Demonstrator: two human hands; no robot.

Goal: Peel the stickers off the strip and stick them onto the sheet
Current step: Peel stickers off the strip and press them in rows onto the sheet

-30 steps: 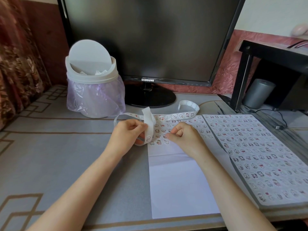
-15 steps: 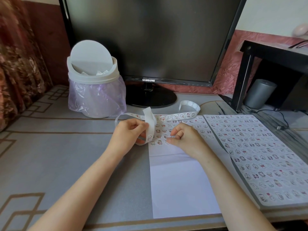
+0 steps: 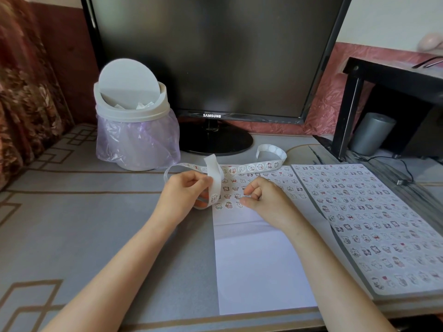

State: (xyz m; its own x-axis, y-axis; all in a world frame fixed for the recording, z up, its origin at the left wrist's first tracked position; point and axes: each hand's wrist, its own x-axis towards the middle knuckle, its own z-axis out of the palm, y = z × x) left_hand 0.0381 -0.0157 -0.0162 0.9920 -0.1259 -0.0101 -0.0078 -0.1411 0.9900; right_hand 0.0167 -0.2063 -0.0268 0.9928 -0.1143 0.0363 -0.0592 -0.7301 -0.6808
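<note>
left hand (image 3: pixel 185 191) pinches strip (image 3: pixel 249 167) — over sheet (image 3: pixel 259 267)

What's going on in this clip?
A person at a desk is moving small cartoon stickers from a strip onto a white sheet. The left hand grips the looped strip at the sheet's left edge. The right hand, fingers curled, has its fingertips down at the lowest sticker row; whether it pinches a sticker cannot be made out. Only the sheet's top rows are filled; the rest is blank. A fully covered sheet lies to the right.
</note>
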